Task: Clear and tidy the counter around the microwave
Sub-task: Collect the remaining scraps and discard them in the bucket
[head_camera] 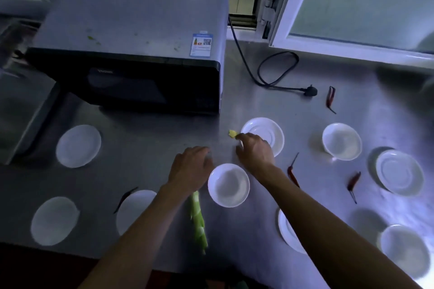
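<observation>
The steel bench carries a grey-topped black microwave, with white round saucers scattered before it. The left hand rests palm-down, fingers relaxed, probably for support. The right hand pinches a small yellow-green vegetable scrap beside a saucer, likely clearing it.
</observation>
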`<state>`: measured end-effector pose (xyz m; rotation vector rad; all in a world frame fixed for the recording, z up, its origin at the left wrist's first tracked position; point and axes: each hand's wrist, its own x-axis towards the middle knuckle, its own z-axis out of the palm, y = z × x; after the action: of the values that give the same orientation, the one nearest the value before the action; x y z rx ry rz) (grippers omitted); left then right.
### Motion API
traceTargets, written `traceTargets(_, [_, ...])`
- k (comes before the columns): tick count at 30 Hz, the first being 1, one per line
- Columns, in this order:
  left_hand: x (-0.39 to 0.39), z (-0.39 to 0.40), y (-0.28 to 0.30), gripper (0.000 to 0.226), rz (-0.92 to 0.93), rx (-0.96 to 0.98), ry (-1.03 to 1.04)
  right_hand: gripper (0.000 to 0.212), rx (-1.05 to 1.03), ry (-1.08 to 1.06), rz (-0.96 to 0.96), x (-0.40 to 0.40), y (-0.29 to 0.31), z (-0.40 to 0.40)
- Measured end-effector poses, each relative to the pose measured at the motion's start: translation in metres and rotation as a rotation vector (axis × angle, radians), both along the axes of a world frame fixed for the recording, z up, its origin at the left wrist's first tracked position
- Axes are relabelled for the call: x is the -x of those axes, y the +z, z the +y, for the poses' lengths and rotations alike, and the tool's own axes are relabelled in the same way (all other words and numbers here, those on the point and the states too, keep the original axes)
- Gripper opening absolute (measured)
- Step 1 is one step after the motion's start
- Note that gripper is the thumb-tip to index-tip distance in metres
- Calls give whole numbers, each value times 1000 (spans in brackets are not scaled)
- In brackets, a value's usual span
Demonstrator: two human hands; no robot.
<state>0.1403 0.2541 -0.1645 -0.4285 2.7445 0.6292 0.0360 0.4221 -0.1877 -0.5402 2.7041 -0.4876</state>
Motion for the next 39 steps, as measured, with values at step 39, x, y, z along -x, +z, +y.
traceTargets(39, [16,-39,-25,38,-9,-86,-27,11,-64,133,494,15,-53,-28])
